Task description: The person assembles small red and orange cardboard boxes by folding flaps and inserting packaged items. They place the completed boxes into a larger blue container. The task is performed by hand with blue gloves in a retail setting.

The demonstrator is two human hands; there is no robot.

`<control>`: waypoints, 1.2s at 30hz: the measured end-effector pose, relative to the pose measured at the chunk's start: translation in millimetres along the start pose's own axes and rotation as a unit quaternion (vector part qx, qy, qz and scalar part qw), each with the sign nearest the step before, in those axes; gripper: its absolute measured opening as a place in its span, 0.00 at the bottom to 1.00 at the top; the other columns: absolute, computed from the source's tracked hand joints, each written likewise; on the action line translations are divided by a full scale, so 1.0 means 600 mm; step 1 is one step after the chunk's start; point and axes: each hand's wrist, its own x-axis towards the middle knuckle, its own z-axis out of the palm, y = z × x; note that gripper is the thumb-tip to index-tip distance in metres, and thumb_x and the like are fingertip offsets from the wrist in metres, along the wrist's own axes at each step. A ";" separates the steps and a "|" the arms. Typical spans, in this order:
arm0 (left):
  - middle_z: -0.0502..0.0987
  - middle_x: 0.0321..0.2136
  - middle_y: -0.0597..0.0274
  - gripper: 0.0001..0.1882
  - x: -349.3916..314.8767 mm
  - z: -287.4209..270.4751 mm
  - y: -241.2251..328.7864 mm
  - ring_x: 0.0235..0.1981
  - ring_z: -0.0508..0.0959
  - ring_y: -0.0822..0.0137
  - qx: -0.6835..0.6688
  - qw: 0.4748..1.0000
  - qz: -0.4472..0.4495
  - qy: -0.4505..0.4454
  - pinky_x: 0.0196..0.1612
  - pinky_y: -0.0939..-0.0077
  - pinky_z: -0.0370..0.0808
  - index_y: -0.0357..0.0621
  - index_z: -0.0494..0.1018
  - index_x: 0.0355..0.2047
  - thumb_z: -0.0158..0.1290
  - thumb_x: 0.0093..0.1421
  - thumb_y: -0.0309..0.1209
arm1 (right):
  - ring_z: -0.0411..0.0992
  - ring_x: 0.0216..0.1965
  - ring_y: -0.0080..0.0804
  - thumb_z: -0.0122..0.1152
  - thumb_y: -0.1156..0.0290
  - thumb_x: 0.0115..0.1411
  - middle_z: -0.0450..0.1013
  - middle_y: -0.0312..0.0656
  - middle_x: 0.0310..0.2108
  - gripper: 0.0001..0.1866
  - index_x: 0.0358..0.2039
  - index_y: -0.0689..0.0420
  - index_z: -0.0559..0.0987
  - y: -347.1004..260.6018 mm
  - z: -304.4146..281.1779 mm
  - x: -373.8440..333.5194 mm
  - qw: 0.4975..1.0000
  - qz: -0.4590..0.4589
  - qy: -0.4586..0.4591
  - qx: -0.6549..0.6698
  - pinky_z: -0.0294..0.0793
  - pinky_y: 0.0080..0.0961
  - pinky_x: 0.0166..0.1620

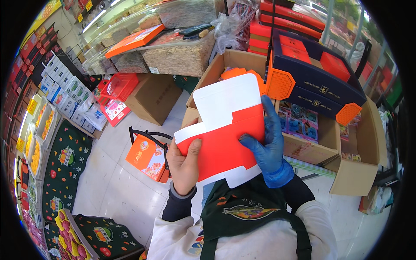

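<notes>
A red folding carton [223, 145] with white inner flaps is between my two hands, in front of my apron. Its large white end flap stands out at the far end, and a smaller white flap shows at the near end. My bare left hand [184, 162] grips the left edge, thumb on the red face and fingers mostly behind. On the right edge, my right hand [271, 147], in a blue glove, holds the carton with its thumb bent over the red face. Just beyond the carton, orange card pieces [242, 73] lie in an open cardboard box [247, 58].
Dark blue gift boxes [316, 82] with orange hexagonal ends sit over more open cardboard boxes at right, one holding small packs [299, 123]. An orange gift bag [147, 156] stands on the floor to my left. Behind it are a closed brown carton [154, 97] and red baskets [121, 86].
</notes>
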 end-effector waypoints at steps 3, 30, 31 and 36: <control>0.65 0.54 0.50 0.25 -0.016 0.011 0.006 0.52 0.68 0.66 -0.081 0.995 -0.053 -0.017 0.53 0.74 0.67 0.34 0.56 0.58 0.45 0.64 0.31 | 0.62 0.56 0.36 0.66 0.72 0.52 0.56 0.46 0.61 0.45 0.65 0.54 0.49 -0.003 -0.012 -0.004 0.997 0.051 -0.041 -0.029 0.66 0.31 0.55; 0.76 0.34 0.50 0.17 -0.117 -0.006 -0.124 0.33 0.76 0.63 0.119 0.965 -0.027 -0.233 0.36 0.76 0.71 0.32 0.76 0.39 0.47 0.62 0.35 | 0.66 0.50 0.38 0.60 0.69 0.54 0.68 0.48 0.46 0.13 0.40 0.58 0.78 0.028 -0.106 -0.152 0.944 0.230 -0.210 -0.110 0.63 0.32 0.53; 0.77 0.31 0.51 0.16 -0.121 -0.008 -0.130 0.31 0.76 0.63 0.110 0.963 -0.047 -0.241 0.35 0.77 0.71 0.31 0.77 0.36 0.47 0.61 0.34 | 0.67 0.50 0.38 0.60 0.69 0.54 0.68 0.48 0.46 0.13 0.40 0.59 0.78 0.037 -0.111 -0.160 0.943 0.225 -0.219 -0.114 0.64 0.32 0.53; 0.78 0.31 0.52 0.12 -0.142 -0.012 -0.153 0.32 0.77 0.64 0.083 0.966 -0.133 -0.207 0.36 0.77 0.71 0.31 0.77 0.32 0.47 0.61 0.28 | 0.67 0.50 0.38 0.56 0.68 0.57 0.67 0.49 0.49 0.13 0.41 0.59 0.78 0.057 -0.112 -0.189 0.945 0.249 -0.189 -0.101 0.64 0.32 0.53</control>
